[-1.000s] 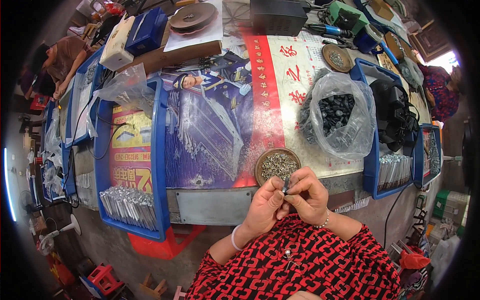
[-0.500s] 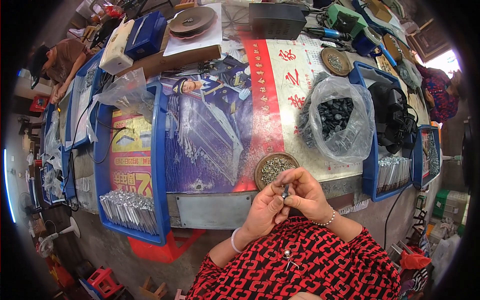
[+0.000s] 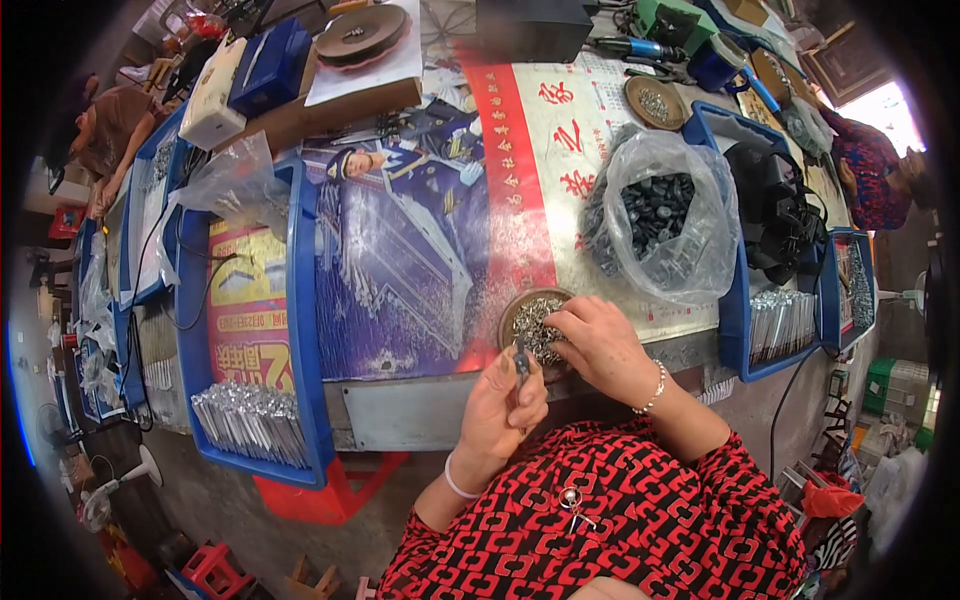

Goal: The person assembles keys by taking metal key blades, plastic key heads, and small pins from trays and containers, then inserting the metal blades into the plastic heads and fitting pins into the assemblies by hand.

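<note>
My left hand (image 3: 497, 408) is closed around a small dark part (image 3: 521, 362), held upright between thumb and fingers in front of the table edge. My right hand (image 3: 606, 347) reaches into a round brown dish (image 3: 507, 318) of small shiny metal pieces (image 3: 538, 322), which look like screws or rivets. Its fingertips are pinched together among them, and whatever they hold is hidden. Behind that hand a clear plastic bag (image 3: 712, 262) stands open, full of small black plastic pieces (image 3: 655, 212).
Blue trays (image 3: 308, 330) with bundled silvery strips (image 3: 250, 422) stand left, and another blue tray (image 3: 737, 345) stands right, holding strips and a black strapped device (image 3: 770, 215). At the back are a second dish (image 3: 655, 103), a brown disc (image 3: 360, 38) and a black box (image 3: 535, 30). Other people sit at both sides.
My hands have parted. The right one has moved from the dark part to the dish of metal pieces; the left keeps the part, slightly lower and further left. The view has shifted a little.
</note>
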Tool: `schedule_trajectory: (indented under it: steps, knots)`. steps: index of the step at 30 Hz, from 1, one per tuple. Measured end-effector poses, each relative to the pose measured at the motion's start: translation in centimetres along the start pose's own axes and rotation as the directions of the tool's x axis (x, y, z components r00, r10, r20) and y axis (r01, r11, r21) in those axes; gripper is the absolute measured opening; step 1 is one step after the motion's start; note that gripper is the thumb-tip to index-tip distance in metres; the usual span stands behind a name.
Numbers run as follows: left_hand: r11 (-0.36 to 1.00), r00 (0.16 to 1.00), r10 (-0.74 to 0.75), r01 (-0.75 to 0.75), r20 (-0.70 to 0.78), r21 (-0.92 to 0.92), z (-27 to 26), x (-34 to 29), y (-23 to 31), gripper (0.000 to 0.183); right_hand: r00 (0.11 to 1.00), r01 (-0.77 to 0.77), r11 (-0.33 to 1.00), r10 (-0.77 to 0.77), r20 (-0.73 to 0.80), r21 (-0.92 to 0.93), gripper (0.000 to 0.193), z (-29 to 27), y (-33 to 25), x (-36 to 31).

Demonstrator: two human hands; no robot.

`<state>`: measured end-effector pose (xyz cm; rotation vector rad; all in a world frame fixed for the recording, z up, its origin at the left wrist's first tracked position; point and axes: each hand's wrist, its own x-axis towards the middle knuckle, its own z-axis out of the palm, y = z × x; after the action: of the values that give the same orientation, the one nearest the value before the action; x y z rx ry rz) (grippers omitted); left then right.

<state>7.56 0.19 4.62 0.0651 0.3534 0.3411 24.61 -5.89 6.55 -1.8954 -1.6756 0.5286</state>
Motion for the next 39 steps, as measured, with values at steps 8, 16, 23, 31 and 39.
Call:
schedule_trajectory:
  steps: [8, 16, 23, 31, 39]
  knots:
    - [0.998, 0.999, 0.039, -0.04, -0.019, -0.058, -0.2, -0.6, 0.6, 0.029, 0.997, 0.065, 0.961, -0.054, 0.047, -0.268, 0.008, 1.9, 0.7, 0.6]
    - [0.994, 1.0, 0.005, -0.007, -0.018, -0.113, -0.4, -0.5, 0.1, 0.028, 0.924, -0.382, 0.824, 0.324, 0.204, 0.419, 0.009, -0.7, -0.6, 0.1]
    - [0.996, 0.999, -0.024, 0.021, -0.044, -0.085, -0.2, 0.1, -0.7, 0.026, 0.955, -0.254, 0.225, 0.211, 0.208, 0.94, 0.006, 0.0, -2.5, -0.4]
    - [1.0, 1.0, 0.006, -0.006, 0.003, -0.009, 0.5, 0.6, -0.7, 0.025, 0.984, -0.06, 0.518, 0.176, -0.038, 0.853, 0.007, 1.2, -1.9, -0.6]
    - [0.994, 0.997, 0.071, -0.071, 0.007, 0.083, -0.1, 0.8, -1.1, 0.023, 0.989, -0.005, 0.77, 0.099, -0.113, 0.638, 0.011, 0.2, -2.4, -0.7]
